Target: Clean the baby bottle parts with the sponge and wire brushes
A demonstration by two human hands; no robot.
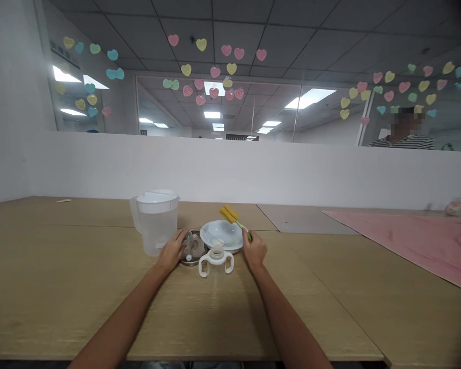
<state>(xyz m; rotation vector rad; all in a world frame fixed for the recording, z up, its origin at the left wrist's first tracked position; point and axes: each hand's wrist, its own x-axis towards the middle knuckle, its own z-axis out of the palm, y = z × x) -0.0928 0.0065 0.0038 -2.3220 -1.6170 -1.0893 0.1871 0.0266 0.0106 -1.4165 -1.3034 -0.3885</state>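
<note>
My left hand [171, 252] rests closed over a clear bottle cap [189, 243] lying in a small metal dish [194, 259]. My right hand [254, 251] is closed on the green handle of a bottle brush with a yellow sponge head [229, 213], raised above a white bowl [221, 234]. A clear baby bottle with white twin handles [216, 262] stands upright between my hands. A clear plastic pitcher [156, 220] with a white lid stands just left of my left hand.
The wooden table [61, 287] runs wide to the left and front. A pink cloth [418, 238] covers the right side. A white partition wall stands behind. A person in a striped shirt [403, 139] is behind the partition at the right.
</note>
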